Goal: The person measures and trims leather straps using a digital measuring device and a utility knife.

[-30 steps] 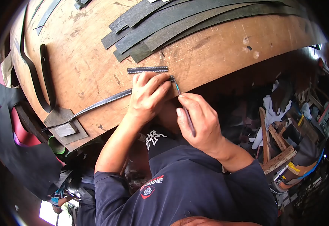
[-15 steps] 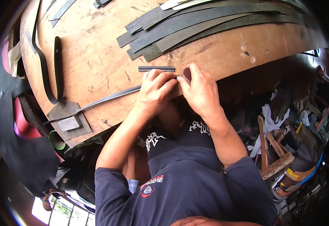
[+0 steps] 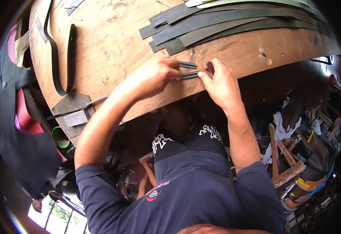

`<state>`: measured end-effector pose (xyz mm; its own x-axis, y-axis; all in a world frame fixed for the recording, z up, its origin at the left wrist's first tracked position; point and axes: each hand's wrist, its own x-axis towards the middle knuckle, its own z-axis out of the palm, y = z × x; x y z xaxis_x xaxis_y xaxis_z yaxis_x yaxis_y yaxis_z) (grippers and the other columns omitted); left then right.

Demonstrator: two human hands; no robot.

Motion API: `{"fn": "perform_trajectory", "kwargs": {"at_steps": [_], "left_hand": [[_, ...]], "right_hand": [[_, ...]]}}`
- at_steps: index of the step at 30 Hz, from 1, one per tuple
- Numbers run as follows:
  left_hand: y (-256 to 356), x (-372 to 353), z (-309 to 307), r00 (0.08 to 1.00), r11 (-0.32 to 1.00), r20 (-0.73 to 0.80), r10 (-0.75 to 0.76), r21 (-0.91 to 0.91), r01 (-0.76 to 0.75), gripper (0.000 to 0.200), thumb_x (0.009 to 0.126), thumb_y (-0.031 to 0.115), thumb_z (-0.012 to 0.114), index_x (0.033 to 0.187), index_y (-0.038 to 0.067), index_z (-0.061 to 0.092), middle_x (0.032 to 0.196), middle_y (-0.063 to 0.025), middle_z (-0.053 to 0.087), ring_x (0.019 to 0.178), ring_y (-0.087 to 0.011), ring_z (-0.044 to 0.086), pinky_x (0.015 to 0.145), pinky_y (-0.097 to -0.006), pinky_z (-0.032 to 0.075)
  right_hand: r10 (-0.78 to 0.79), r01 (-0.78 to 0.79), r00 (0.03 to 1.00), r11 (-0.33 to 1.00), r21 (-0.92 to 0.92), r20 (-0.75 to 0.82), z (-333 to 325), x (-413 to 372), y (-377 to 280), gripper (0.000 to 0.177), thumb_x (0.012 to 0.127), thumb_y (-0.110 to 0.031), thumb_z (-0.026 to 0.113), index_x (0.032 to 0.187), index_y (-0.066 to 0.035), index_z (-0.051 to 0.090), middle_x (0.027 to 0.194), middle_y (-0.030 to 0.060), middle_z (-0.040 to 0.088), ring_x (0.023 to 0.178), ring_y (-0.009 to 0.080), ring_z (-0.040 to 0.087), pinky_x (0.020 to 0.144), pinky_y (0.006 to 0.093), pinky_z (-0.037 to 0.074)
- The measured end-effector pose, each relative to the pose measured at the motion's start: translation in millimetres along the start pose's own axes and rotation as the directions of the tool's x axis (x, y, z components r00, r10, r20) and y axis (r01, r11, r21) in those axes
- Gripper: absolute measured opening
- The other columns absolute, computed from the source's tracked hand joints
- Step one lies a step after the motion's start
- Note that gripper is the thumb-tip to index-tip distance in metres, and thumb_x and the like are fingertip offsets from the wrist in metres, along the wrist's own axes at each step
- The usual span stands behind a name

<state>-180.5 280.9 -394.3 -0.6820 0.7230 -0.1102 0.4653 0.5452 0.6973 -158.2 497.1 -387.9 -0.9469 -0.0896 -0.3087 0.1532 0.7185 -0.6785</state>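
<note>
Stitched strap (image 3: 190, 75) crosses the tabletop (image 3: 112, 46): looped belt (image 3: 55, 62) beyond its left end, forearm (image 3: 112, 105) blocking its middle, left hand (image 3: 160, 74) curled over it, grip hidden from me, right hand (image 3: 219, 80) clasping a handle (image 3: 209, 67) at its tip, dark strips (image 3: 232, 24) beyond.

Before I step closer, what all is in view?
stitched strip: 1, black and white, from left hand to right hand
second stitched strip: 1, black and white, beyond the first
tool handle: 1, dark red, in right hand
table: 1, brown, under the hands
flat strips: several, dark grey, table's far right
pale strips: few, whitish, top edge
curved strap: 1, black, table left
flat piece: 1, dark grey, table's left corner
block: 1, light grey, on flat piece
container: 1, green-rimmed, below that corner
hanging sheet: 1, black, far left
wooden frame: 1, brown, right
scraps: uncounted, white, right
another person's limbs: count unclear, bare, lower middle
shirt: 1, navy, bottom
hands: 2, bare, at the stitched strip
</note>
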Motion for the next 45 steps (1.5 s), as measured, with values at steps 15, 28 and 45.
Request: {"fn": "perform_trajectory", "kwargs": {"at_steps": [15,28,45], "left_hand": [[3,43,-19,0.923,0.947,0.38,0.065,0.267,-0.177,0.014,0.075,0.004,0.057,0.082,0.009,0.069,0.083,-0.0121,0.066,0.083,-0.0319,0.065,0.07,-0.0412,0.051],[6,47,-26,0.904,0.934,0.414,0.107,0.27,-0.235,0.01,0.071,0.004,0.06,0.077,0.01,0.067,0.076,-0.0142,0.065,0.079,-0.0346,0.065,0.066,-0.0417,0.051],[9,47,-24,0.902,0.93,0.422,0.094,0.287,-0.231,0.011,0.07,0.01,0.061,0.076,0.006,0.069,0.077,-0.0158,0.066,0.077,-0.0313,0.067,0.067,-0.0386,0.053]], "right_hand": [[-0.519,0.608,0.702,0.793,0.031,-0.488,53,-97,-36,0.037,0.091,-0.033,0.059,0.106,0.0,0.064,0.087,0.0111,0.056,0.068,0.0216,0.056,0.055,0.0288,0.048],[-0.474,0.482,0.834,0.875,-0.044,-0.282,84,-104,-50,0.026,0.076,0.001,0.062,0.1,0.008,0.057,0.09,0.0207,0.063,0.079,0.0342,0.063,0.07,0.0379,0.054],[-0.45,0.459,0.835,0.887,-0.052,-0.315,82,-77,-53,0.023,0.076,0.007,0.06,0.099,0.008,0.057,0.086,0.0212,0.062,0.073,0.0361,0.062,0.067,0.0383,0.052]]}}
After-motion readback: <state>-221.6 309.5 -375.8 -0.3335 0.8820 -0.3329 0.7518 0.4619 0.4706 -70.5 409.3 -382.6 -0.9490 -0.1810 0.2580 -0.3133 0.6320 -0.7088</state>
